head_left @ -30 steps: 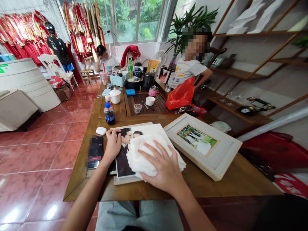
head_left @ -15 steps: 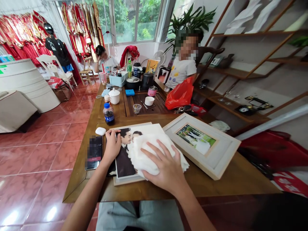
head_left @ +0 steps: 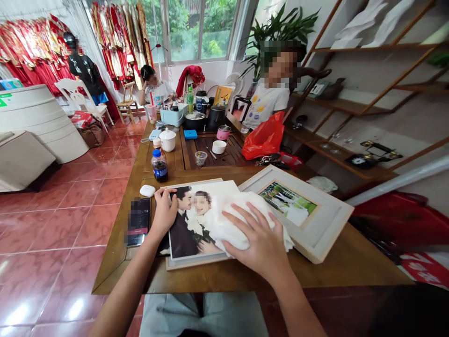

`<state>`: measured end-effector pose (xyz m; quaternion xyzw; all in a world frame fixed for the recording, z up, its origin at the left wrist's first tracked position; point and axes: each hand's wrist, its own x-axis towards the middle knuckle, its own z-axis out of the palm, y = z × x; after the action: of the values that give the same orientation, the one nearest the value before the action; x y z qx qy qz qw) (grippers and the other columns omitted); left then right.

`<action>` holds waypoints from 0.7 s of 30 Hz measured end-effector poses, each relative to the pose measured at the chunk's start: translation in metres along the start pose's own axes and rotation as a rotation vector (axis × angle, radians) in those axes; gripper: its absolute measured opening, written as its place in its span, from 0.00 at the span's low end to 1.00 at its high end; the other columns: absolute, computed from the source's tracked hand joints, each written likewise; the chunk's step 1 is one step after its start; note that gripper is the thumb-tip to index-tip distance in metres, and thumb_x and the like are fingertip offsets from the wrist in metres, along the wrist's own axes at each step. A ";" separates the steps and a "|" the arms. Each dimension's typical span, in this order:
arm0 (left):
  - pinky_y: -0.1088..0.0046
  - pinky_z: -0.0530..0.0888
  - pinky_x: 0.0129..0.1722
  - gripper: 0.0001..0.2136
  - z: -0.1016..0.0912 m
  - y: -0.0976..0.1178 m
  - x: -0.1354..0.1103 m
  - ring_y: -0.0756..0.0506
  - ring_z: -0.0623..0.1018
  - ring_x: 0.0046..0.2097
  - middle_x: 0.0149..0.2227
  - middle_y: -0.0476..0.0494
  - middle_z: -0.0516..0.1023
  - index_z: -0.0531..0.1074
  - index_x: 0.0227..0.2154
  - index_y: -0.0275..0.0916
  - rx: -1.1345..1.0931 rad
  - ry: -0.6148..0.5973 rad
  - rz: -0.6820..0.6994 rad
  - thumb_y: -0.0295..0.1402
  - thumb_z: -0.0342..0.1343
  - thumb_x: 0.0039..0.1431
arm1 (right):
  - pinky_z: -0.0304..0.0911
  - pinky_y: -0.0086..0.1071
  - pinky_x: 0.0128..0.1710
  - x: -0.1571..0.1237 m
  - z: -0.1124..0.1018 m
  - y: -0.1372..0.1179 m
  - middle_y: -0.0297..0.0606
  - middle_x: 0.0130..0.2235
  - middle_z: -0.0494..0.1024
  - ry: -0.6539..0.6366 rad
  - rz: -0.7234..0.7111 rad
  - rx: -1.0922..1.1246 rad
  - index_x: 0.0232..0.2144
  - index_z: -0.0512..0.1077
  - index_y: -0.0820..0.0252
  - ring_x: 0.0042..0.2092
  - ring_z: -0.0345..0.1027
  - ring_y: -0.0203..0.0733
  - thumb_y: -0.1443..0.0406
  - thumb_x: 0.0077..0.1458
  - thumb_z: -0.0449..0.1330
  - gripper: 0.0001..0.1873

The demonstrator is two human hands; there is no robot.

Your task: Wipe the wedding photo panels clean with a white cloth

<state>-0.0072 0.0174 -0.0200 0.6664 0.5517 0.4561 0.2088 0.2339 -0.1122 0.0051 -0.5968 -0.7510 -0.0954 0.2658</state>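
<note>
A wedding photo (head_left: pixel 185 234) in a pale frame lies flat on the wooden table before me. My left hand (head_left: pixel 165 210) is at its upper left edge, with bent fingers hooked over the border. On the photo's right part is a bunched white cloth (head_left: pixel 224 206). My right hand (head_left: pixel 257 241) presses down on this cloth with fingers spread, and the cloth hides that side of the picture. Partly under the cloth's right edge sits a second, thicker white frame (head_left: pixel 329 220) with a smaller outdoor wedding picture (head_left: pixel 289 203).
Left of the photo are a phone (head_left: pixel 138 222) and a white earbud case (head_left: pixel 147 190). Farther back stand a dark drink bottle (head_left: pixel 159 166), a lidded white pot (head_left: pixel 167 140), a small plastic cup (head_left: pixel 200 158) and a red bag (head_left: pixel 264 135). Two people sit beyond; another stands by the clothes.
My right hand and the white cloth have slid to the right, uncovering the second face and the bouquet area in the photo. My left hand stays at the edge.
</note>
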 end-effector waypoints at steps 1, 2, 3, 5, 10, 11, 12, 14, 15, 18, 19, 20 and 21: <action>0.55 0.64 0.66 0.09 0.000 0.000 0.000 0.41 0.69 0.59 0.51 0.39 0.65 0.73 0.45 0.41 -0.001 0.001 0.001 0.26 0.53 0.64 | 0.44 0.60 0.65 -0.001 0.000 0.005 0.37 0.62 0.75 0.009 0.018 -0.006 0.57 0.75 0.45 0.65 0.61 0.61 0.54 0.58 0.61 0.24; 0.55 0.64 0.66 0.09 0.000 0.001 0.000 0.41 0.69 0.59 0.51 0.39 0.65 0.73 0.45 0.41 -0.003 0.002 0.001 0.26 0.53 0.65 | 0.44 0.60 0.65 -0.002 -0.001 0.008 0.37 0.62 0.75 0.017 0.028 -0.007 0.57 0.75 0.45 0.65 0.61 0.61 0.54 0.58 0.61 0.24; 0.55 0.64 0.66 0.09 0.000 0.001 -0.001 0.41 0.69 0.59 0.51 0.39 0.65 0.73 0.45 0.41 -0.004 0.003 0.002 0.26 0.53 0.65 | 0.43 0.60 0.65 -0.002 0.000 0.009 0.37 0.62 0.75 0.022 0.032 -0.007 0.57 0.75 0.46 0.65 0.61 0.61 0.53 0.58 0.60 0.24; 0.55 0.64 0.66 0.09 0.000 0.001 0.000 0.41 0.70 0.59 0.51 0.39 0.65 0.73 0.45 0.41 -0.003 0.003 0.000 0.26 0.53 0.65 | 0.42 0.60 0.65 -0.001 0.000 0.005 0.38 0.62 0.75 0.028 0.026 -0.003 0.56 0.75 0.46 0.65 0.61 0.61 0.54 0.59 0.60 0.24; 0.54 0.65 0.66 0.08 0.000 0.000 0.000 0.41 0.70 0.59 0.51 0.39 0.65 0.73 0.45 0.41 -0.005 0.002 -0.004 0.26 0.52 0.65 | 0.37 0.59 0.66 0.007 0.006 -0.030 0.36 0.63 0.74 -0.013 -0.064 0.104 0.57 0.74 0.43 0.66 0.59 0.62 0.48 0.56 0.63 0.27; 0.54 0.65 0.66 0.08 0.000 0.001 0.000 0.41 0.70 0.59 0.51 0.39 0.65 0.73 0.45 0.41 -0.009 -0.005 0.001 0.27 0.52 0.66 | 0.35 0.59 0.66 0.008 0.008 -0.038 0.35 0.63 0.73 -0.027 -0.092 0.138 0.58 0.74 0.43 0.67 0.58 0.62 0.46 0.55 0.63 0.30; 0.55 0.65 0.66 0.08 -0.001 0.001 0.000 0.41 0.70 0.59 0.51 0.38 0.65 0.72 0.45 0.41 -0.015 -0.013 0.008 0.27 0.52 0.66 | 0.33 0.59 0.67 0.009 0.009 -0.046 0.34 0.64 0.73 -0.037 -0.121 0.168 0.59 0.73 0.42 0.67 0.57 0.62 0.44 0.55 0.63 0.31; 0.56 0.65 0.65 0.08 -0.002 0.002 0.000 0.41 0.69 0.60 0.51 0.38 0.64 0.72 0.46 0.41 -0.027 -0.031 0.019 0.28 0.52 0.67 | 0.29 0.59 0.67 0.011 0.011 -0.057 0.34 0.65 0.71 -0.057 -0.166 0.197 0.60 0.72 0.42 0.68 0.56 0.62 0.42 0.56 0.62 0.33; 0.56 0.66 0.65 0.08 -0.003 0.002 -0.001 0.41 0.69 0.60 0.51 0.39 0.64 0.72 0.46 0.42 -0.032 -0.038 0.021 0.29 0.52 0.67 | 0.28 0.59 0.67 0.011 0.012 -0.059 0.34 0.66 0.71 -0.069 -0.182 0.195 0.61 0.71 0.42 0.68 0.55 0.62 0.42 0.56 0.61 0.33; 0.56 0.65 0.65 0.08 -0.002 0.003 -0.001 0.41 0.69 0.60 0.52 0.39 0.64 0.72 0.46 0.42 -0.024 -0.040 0.015 0.29 0.52 0.67 | 0.30 0.59 0.67 0.011 0.010 -0.056 0.34 0.66 0.70 -0.097 -0.196 0.168 0.61 0.71 0.42 0.68 0.56 0.61 0.45 0.58 0.61 0.30; 0.55 0.65 0.66 0.08 -0.002 0.003 -0.001 0.41 0.69 0.60 0.51 0.39 0.65 0.72 0.46 0.42 -0.017 -0.035 0.012 0.28 0.52 0.67 | 0.31 0.59 0.67 0.011 0.009 -0.052 0.34 0.66 0.71 -0.096 -0.189 0.159 0.60 0.71 0.42 0.67 0.56 0.61 0.47 0.58 0.62 0.30; 0.54 0.64 0.66 0.08 -0.001 0.002 0.000 0.40 0.69 0.60 0.51 0.38 0.65 0.73 0.45 0.41 -0.010 -0.026 0.009 0.28 0.52 0.66 | 0.33 0.59 0.66 0.010 0.008 -0.046 0.34 0.65 0.71 -0.090 -0.176 0.148 0.60 0.72 0.42 0.67 0.57 0.60 0.48 0.57 0.62 0.29; 0.53 0.63 0.67 0.08 0.000 0.002 0.000 0.40 0.68 0.60 0.51 0.38 0.65 0.73 0.45 0.41 -0.005 -0.018 0.006 0.27 0.52 0.66 | 0.35 0.59 0.66 0.008 0.007 -0.039 0.34 0.65 0.72 -0.079 -0.156 0.134 0.59 0.72 0.41 0.67 0.58 0.60 0.49 0.57 0.62 0.28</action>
<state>-0.0064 0.0170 -0.0188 0.6714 0.5468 0.4520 0.2142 0.1935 -0.1128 0.0105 -0.5207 -0.8099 -0.0418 0.2668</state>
